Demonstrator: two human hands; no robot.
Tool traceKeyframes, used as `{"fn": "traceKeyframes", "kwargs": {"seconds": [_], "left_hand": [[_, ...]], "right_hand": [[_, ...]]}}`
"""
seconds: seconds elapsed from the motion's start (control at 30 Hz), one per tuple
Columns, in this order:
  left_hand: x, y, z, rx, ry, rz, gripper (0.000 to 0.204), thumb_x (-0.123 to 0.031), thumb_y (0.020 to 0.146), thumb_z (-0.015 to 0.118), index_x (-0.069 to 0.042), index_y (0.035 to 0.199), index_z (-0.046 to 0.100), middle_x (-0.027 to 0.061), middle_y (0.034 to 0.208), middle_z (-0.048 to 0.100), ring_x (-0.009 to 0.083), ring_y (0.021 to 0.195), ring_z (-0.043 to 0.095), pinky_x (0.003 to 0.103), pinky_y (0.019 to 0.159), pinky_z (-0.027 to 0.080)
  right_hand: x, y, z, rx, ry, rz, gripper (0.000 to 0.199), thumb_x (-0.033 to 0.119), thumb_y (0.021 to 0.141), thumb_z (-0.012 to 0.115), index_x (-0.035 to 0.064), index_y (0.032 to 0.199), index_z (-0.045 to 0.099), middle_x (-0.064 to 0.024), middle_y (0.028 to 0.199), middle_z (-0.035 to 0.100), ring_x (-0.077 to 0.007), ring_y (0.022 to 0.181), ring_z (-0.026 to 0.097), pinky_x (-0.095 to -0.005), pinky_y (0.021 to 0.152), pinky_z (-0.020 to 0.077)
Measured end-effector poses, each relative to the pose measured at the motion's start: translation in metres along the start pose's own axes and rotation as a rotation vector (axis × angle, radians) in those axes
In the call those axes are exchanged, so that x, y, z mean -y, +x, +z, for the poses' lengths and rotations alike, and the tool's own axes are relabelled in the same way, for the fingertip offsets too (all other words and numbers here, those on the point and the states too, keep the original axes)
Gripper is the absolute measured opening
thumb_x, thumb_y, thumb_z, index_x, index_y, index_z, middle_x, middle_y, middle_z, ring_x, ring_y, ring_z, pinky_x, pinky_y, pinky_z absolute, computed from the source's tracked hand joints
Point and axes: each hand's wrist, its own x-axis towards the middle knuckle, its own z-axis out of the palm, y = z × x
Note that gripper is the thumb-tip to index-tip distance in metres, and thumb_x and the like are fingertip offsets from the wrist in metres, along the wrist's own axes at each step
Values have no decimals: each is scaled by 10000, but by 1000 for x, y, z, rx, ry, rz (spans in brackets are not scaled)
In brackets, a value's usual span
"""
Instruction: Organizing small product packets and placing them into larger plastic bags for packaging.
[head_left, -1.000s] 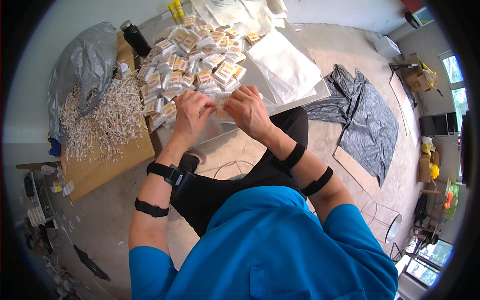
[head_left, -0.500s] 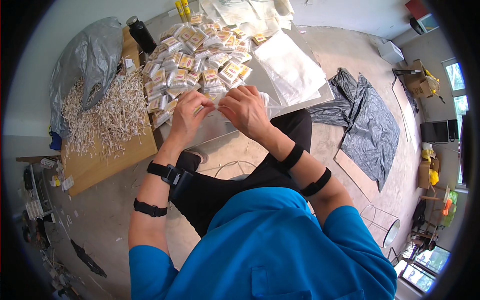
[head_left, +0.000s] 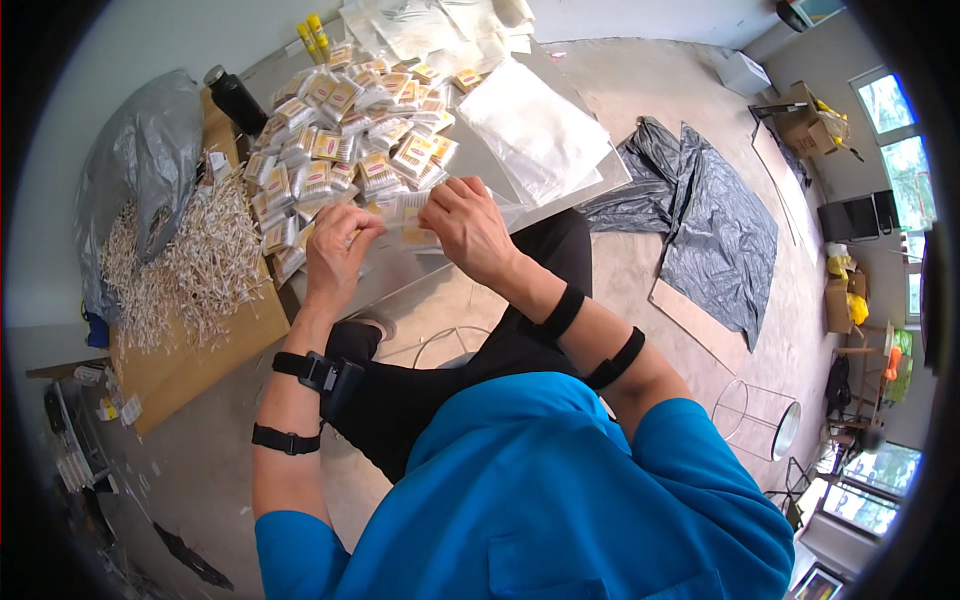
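Observation:
A clear plastic bag of cotton swabs [head_left: 411, 211] lies between my hands at the near edge of the metal table, a yellow patch showing through it. My right hand [head_left: 466, 228] grips its top with bent fingers, and some clear film sticks out past the knuckles. To the left, my left hand [head_left: 338, 246] is closed in a pinch; what sits between its fingertips is too small to make out. Just beyond both hands spreads a heap of filled swab packets [head_left: 330, 146] with yellow labels.
Loose cotton swabs [head_left: 190, 265] are piled on a wooden board [head_left: 215, 355] at left, beside a grey plastic bag [head_left: 140, 150]. A black bottle [head_left: 236, 100] and yellow tubes [head_left: 314, 36] stand behind. Flat clear bags [head_left: 535, 130] lie right; black sheeting [head_left: 715, 220] covers floor.
My hands were close together at the bag; now they are farther apart, the left one drawn left and down. The whole view has shifted a little, with the table sliding left.

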Motion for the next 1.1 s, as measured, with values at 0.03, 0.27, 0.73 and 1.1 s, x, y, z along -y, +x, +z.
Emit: {"fn": "traceKeyframes", "kwargs": {"seconds": [0.03, 0.27, 0.73, 1.1], "left_hand": [[0, -1, 1, 5, -4, 5, 59, -36, 802, 685, -3, 838, 653, 85, 842, 615, 235, 841, 590, 325, 755, 461], [8, -5, -8, -46, -81, -152, 45, -20, 810, 689, -10, 827, 648, 73, 851, 633, 217, 811, 603, 318, 752, 474], [-1, -5, -6, 24, -64, -139, 39, -29, 820, 681, -9, 843, 656, 76, 857, 632, 230, 836, 600, 325, 785, 473], [-39, 7, 3, 123, 212, 94, 261, -177, 752, 758, -92, 981, 667, 48, 1042, 600, 265, 1039, 544, 399, 942, 368]], "right_hand": [[-1, -1, -3, -18, 23, -22, 99, 197, 773, 648, 109, 765, 604, -43, 806, 549, -226, 861, 551, -374, 811, 397], [-37, -29, -43, -10, -69, 46, 63, 160, 789, 651, 109, 777, 617, -33, 800, 542, -227, 849, 559, -365, 823, 404], [-56, -53, -49, -21, 260, 158, 91, 105, 789, 669, 64, 829, 599, -69, 824, 557, -250, 853, 564, -355, 772, 427], [-24, -29, -44, -85, 38, 55, 253, 212, 778, 728, 139, 1015, 681, -32, 937, 612, -222, 913, 567, -392, 869, 409]]}}
